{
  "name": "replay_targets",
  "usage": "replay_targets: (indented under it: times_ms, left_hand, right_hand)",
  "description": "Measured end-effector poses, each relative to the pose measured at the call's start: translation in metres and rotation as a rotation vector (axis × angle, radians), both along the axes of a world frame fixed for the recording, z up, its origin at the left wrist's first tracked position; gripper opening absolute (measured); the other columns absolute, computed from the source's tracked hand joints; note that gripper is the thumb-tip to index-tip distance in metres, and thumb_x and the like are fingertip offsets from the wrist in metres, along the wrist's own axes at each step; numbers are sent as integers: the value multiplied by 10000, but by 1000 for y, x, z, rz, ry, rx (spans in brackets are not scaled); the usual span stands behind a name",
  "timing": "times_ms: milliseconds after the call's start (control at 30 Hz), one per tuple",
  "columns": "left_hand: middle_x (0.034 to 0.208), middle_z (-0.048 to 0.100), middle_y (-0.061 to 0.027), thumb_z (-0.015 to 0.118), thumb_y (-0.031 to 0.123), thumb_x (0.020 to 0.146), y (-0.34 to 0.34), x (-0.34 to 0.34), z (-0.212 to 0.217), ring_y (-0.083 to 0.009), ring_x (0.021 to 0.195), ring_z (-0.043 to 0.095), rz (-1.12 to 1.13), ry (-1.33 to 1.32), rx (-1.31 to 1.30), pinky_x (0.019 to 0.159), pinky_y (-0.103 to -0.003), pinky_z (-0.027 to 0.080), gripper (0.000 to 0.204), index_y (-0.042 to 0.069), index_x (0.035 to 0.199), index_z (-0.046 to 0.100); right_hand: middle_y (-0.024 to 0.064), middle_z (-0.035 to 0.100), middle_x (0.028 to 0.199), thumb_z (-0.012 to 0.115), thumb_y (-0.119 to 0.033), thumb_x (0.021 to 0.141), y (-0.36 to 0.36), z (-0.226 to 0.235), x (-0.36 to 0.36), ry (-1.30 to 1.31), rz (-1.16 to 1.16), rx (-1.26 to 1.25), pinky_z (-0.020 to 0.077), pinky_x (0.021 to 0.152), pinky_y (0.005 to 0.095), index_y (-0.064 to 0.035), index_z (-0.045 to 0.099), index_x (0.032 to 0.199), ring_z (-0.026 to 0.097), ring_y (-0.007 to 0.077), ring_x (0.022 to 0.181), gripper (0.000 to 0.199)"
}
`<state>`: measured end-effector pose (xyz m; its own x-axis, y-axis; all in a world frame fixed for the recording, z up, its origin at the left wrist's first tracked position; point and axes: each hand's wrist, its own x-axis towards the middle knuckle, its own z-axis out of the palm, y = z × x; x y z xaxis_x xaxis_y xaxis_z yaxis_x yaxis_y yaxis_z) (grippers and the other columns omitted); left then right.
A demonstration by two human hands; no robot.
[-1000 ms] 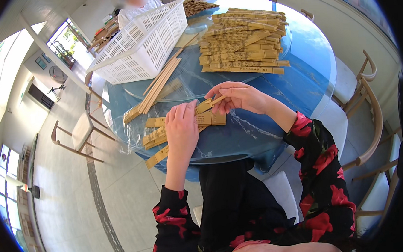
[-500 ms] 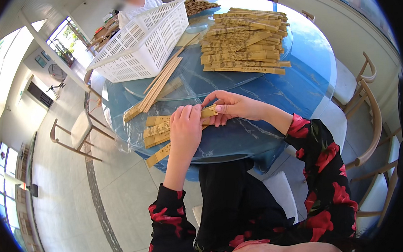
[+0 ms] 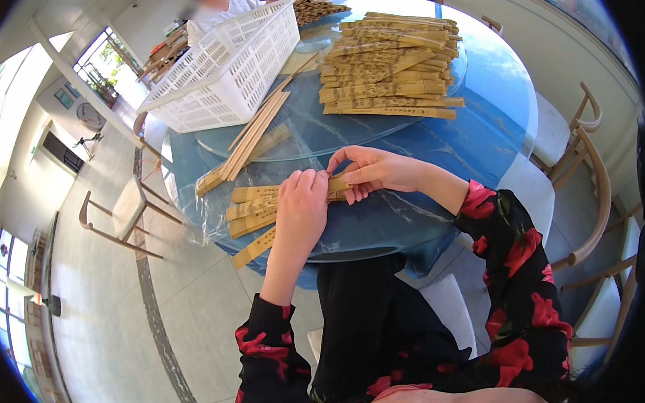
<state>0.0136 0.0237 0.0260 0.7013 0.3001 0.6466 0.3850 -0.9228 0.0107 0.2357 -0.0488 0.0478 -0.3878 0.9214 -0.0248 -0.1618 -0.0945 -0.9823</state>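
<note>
My left hand [image 3: 303,203] is closed over a kraft-brown printed paper chopstick sleeve, its fingers curled across the strip. At the sleeve's right end [image 3: 337,183], the thumb and fingers of my right hand [image 3: 369,173] pinch the paper. Under and left of my left hand lie several more sleeves [image 3: 248,224], fanned on the table, with one sleeve [image 3: 254,248] set apart near the edge. Beyond them, bare wooden chopsticks [image 3: 256,135] rest in a loose bundle on clear plastic. My left hand hides the middle of the held sleeve.
A tall pile of brown sleeves [image 3: 388,68] sits on the glass turntable of the round blue-covered table [image 3: 481,133]. To its left is a white slatted plastic basket [image 3: 233,70]. Across the table sits a person in white [image 3: 226,6]. Wooden chairs [image 3: 131,206] stand around.
Both hands stay together at the sleeve, shifting very slightly to the right. My right fingers have closed in on its end. The person opposite has raised a hand beside the basket.
</note>
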Motion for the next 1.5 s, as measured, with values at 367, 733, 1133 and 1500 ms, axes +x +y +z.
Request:
replay_targets:
  times_ms: [367, 733, 1133, 1500]
  left_hand:
    - [993, 609, -75, 628, 78, 891, 2, -6, 1, -278, 984, 601, 4, 55, -1, 898, -410, 509, 323, 33, 1209, 668]
    - [1245, 604, -74, 747, 57, 835, -9, 5, 8, -291, 1179, 563, 124, -70, 181, 1028, -443, 458, 540, 79, 1364, 641]
    - [1271, 613, -66, 768, 38, 814, -11, 3, 12, -299, 1196, 562, 12, -143, 139, 1030, -440, 455, 464, 77, 1264, 663]
    - [1106, 671, -50, 726, 42, 889, 2, -7, 3, -302, 1156, 570, 36, -181, 19, 1013, -437, 459, 118, 72, 1003, 717]
  right_hand:
    - [92, 710, 870, 579, -246, 1100, 7, -7, -2, -135, -28, 23, 500, 690, 238, -39, 510, 1269, 624, 109, 748, 276]
    - [32, 682, 701, 539, -273, 1114, 9, -5, -1, -355, -378, 170, 420, 507, 204, -49, 636, 1021, 571, 63, 555, 261]
    - [138, 744, 993, 531, -255, 1115, 18, 18, 113, 293, -1308, 396, 552, 693, 273, -10, 511, 1321, 680, 146, 770, 320]
    - [86, 675, 1375, 663, -196, 1016, 27, -4, 87, -445, -1208, 584, 531, 1027, 400, -141, 402, 1617, 591, 258, 1299, 657]
